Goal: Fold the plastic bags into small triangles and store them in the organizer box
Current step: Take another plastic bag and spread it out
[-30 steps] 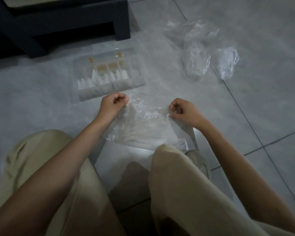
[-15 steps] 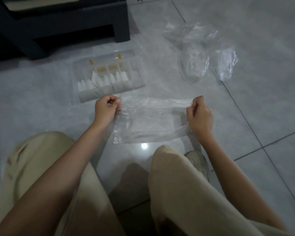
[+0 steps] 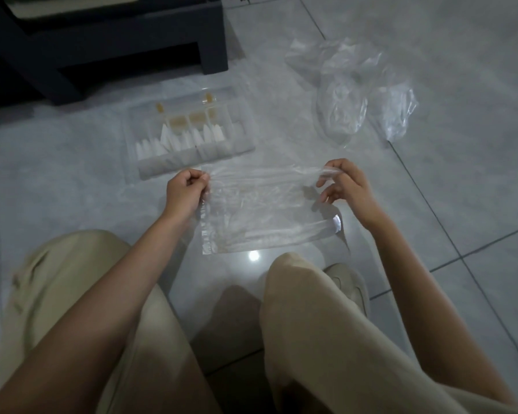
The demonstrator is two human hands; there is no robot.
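Note:
A clear plastic bag (image 3: pixel 263 210) is stretched flat between my hands, just above the grey tiled floor. My left hand (image 3: pixel 186 191) grips its top left corner in curled fingers. My right hand (image 3: pixel 346 186) pinches the top right corner between thumb and fingertips. Beyond my left hand lies the clear organizer box (image 3: pixel 189 130), open, with several white folded triangles (image 3: pixel 180 140) standing in a row in its compartments.
A heap of crumpled clear bags (image 3: pixel 353 94) lies on the floor at the back right. A dark furniture frame (image 3: pixel 108 46) stands at the back left. My knees in beige trousers (image 3: pixel 311 324) fill the foreground, with a shoe beside the right one.
The bag was crumpled between my hands close together; my hands have moved apart and pulled it out flat. My right hand has loosened from a fist into a fingertip pinch.

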